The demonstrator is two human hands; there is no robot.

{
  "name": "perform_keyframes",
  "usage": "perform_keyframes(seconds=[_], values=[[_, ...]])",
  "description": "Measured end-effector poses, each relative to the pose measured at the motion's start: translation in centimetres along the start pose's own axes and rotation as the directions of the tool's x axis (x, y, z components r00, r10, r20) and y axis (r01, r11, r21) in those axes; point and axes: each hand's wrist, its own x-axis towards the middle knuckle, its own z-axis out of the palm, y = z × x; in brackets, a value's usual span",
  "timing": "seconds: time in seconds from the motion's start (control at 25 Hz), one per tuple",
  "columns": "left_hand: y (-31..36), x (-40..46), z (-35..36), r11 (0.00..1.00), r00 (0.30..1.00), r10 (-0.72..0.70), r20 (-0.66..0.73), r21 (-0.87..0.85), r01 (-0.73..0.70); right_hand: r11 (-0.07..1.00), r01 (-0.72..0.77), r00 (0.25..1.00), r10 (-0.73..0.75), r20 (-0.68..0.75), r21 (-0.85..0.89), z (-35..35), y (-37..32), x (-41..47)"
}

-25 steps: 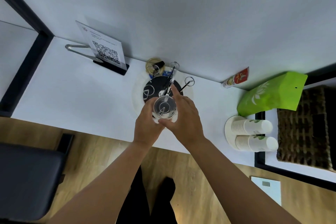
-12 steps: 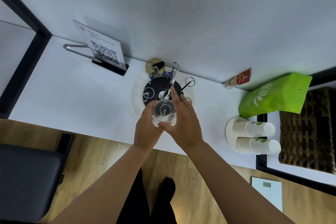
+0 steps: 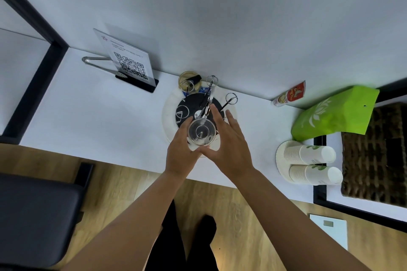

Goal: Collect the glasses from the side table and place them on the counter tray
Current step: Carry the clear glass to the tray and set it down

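While lowering the glass (image 3: 201, 132) at frame centre onto the round tray (image 3: 168, 120) on the white bench (image 3: 88, 114), keep it level and clear of the wire rack; left hand (image 3: 181, 152) fingers wrapped round it, right hand (image 3: 230, 142) fingers splayed, steadying its right side.

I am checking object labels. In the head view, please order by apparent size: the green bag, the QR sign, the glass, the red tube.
1. Green bag
2. QR sign
3. Glass and red tube: they look alike, and the glass is nearer the camera, so I leave them unranked.
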Motion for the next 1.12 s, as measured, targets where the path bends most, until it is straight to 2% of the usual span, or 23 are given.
perform_keyframes(seconds=[0.24,0.4,0.52,0.64,0.8,0.96,1.12], values=[[-0.2,-0.1,-0.5,1.0,1.0,0.009,0.021,0.018,-0.009,0.999,-0.003,1.0,0.004,-0.027,0.037,-1.4,0.3,-1.0],[-0.2,-1.3,-1.3,0.998,0.999,-0.042,0.027,0.039,0.041,0.996,-0.024,1.0,0.024,0.003,0.087,-2.5,0.3,-1.5],[0.7,-3.8,-3.3,0.994,0.998,-0.054,-0.019,0.099,0.056,0.993,-0.03,1.0,0.03,0.004,0.115,-3.8,0.2,-1.7],[2.7,-5.1,-6.7,0.984,0.996,0.087,-0.021,0.156,-0.083,0.992,-0.018,1.0,0.018,-0.002,0.126,-5.2,0.0,-2.0],[7.1,-3.6,-10.3,0.925,0.951,0.264,0.164,0.236,-0.297,0.993,0.003,0.997,-0.011,0.072,0.116,-6.8,-0.4,-1.8],[12.8,-1.6,-11.8,0.847,0.892,0.355,0.28,0.307,-0.433,1.0,0.011,0.999,-0.012,0.044,0.018,-9.9,-1.2,-1.9],[17.9,-0.8,-12.5,0.811,0.844,0.381,0.377,0.303,-0.501,1.0,-0.005,0.999,0.006,-0.041,0.018,-13.8,-2.1,-3.5]])
